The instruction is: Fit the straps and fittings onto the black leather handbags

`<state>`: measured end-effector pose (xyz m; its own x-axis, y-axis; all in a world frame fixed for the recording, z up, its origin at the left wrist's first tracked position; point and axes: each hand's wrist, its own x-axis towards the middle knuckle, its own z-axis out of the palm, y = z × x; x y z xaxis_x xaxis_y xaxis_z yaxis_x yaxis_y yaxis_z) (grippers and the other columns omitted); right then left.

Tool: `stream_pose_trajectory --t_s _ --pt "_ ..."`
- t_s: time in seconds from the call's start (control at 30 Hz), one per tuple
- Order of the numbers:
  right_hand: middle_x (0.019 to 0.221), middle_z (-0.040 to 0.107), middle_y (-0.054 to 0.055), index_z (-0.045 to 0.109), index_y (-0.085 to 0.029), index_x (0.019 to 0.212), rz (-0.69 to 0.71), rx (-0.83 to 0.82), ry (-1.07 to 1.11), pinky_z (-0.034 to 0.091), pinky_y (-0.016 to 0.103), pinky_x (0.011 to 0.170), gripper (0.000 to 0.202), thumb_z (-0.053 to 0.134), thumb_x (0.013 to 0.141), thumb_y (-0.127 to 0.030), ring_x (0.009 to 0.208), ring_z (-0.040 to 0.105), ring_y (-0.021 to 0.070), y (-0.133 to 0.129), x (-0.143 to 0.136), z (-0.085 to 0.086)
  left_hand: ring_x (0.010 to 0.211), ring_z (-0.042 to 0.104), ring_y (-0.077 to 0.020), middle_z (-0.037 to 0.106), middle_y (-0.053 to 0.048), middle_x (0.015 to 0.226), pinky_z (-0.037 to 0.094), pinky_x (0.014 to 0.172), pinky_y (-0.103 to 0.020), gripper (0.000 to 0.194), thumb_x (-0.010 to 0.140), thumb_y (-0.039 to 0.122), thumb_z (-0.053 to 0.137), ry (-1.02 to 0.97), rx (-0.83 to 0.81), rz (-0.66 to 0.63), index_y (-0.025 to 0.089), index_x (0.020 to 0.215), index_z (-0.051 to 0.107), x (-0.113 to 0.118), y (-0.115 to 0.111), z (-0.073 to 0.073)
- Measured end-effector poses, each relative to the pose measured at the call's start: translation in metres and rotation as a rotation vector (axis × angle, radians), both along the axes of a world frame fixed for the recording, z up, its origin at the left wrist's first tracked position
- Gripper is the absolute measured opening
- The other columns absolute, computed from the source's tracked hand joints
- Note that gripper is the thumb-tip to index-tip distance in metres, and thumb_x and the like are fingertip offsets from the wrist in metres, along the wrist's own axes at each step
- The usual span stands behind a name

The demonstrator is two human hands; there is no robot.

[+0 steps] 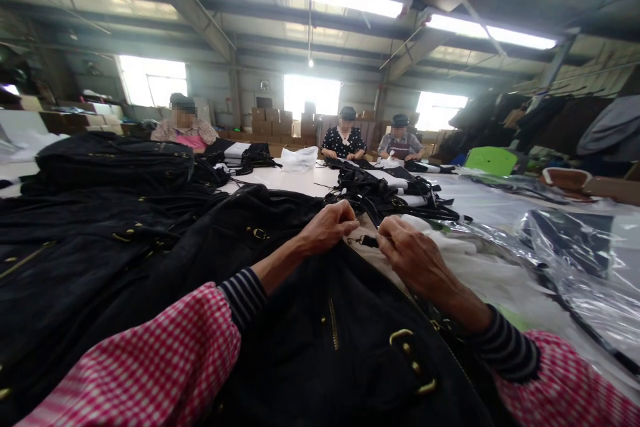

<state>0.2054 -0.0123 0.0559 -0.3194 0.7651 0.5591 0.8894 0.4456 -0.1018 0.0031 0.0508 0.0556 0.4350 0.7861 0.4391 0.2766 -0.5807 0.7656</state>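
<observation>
A black jacket (300, 320) with brass zips and buckles lies spread in front of me, its pale lining (375, 255) showing at the collar. My left hand (329, 225) is closed in a pinch at the collar edge; what its fingertips hold is too small to make out. To its right, my right hand (407, 250) grips a small black strap (369, 241) with a metal clip at its end. The two hands are a short gap apart, with the clip between them.
More black jackets (115, 160) are piled at the left. Black straps and belts (395, 187) lie beyond my hands. Clear plastic bags (575, 260) and a green piece (491, 160) are at the right. Three people (345, 140) work across the white table (280, 180).
</observation>
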Motion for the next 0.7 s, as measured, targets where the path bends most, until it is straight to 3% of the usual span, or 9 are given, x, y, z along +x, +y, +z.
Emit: stream_pose_trajectory --t_s 0.1,0.23,0.37,0.5,0.7 --pt "0.074 0.062 0.001 0.055 -0.021 0.079 0.150 -0.073 0.379 0.038 0.029 0.064 0.018 0.050 0.094 -0.029 0.068 0.056 0.0164 0.014 -0.009 0.000 0.066 0.054 -0.0122 0.063 0.000 0.068 0.040 0.064 -0.025 0.016 0.075 0.028 0.070 -0.078 -0.073 -0.027 0.013 0.075 0.066 0.001 -0.002 -0.002" --pt "0.063 0.064 -0.001 0.062 -0.018 0.080 0.315 -0.334 0.927 0.036 0.024 0.047 0.022 0.066 0.085 -0.038 0.048 0.048 0.0107 0.031 -0.017 -0.003 0.063 0.056 -0.0122 0.067 -0.002 0.067 0.042 0.064 -0.025 0.020 0.069 0.029 0.078 -0.221 -0.209 -0.059 0.011 0.074 0.073 -0.002 0.000 -0.004" --pt "0.073 0.072 0.004 0.064 -0.016 0.080 0.403 -0.462 1.333 0.037 0.018 0.042 0.029 0.084 0.068 -0.034 0.055 0.058 0.0114 0.038 -0.013 -0.007 0.068 0.060 -0.0143 0.070 -0.004 0.072 0.044 0.069 -0.027 0.020 0.065 0.027 0.081 -0.253 -0.264 -0.099 0.011 0.076 0.076 -0.005 0.003 -0.006" --pt "0.079 0.074 0.005 0.064 -0.017 0.087 0.445 -0.481 1.481 0.038 0.015 0.040 0.037 0.089 0.064 -0.032 0.058 0.062 0.0114 0.038 -0.006 -0.010 0.071 0.061 -0.0149 0.071 -0.005 0.075 0.045 0.072 -0.028 0.019 0.067 0.026 0.078 -0.250 -0.263 -0.117 0.011 0.079 0.076 -0.005 0.002 -0.005" --pt "0.071 0.070 0.002 0.067 -0.015 0.083 0.426 -0.504 1.453 0.036 0.014 0.037 0.035 0.087 0.068 -0.040 0.048 0.054 0.0069 0.037 -0.007 -0.012 0.072 0.061 -0.0147 0.071 -0.005 0.073 0.044 0.074 -0.027 0.017 0.072 0.026 0.072 -0.237 -0.240 -0.125 0.010 0.080 0.072 -0.003 -0.002 -0.004"
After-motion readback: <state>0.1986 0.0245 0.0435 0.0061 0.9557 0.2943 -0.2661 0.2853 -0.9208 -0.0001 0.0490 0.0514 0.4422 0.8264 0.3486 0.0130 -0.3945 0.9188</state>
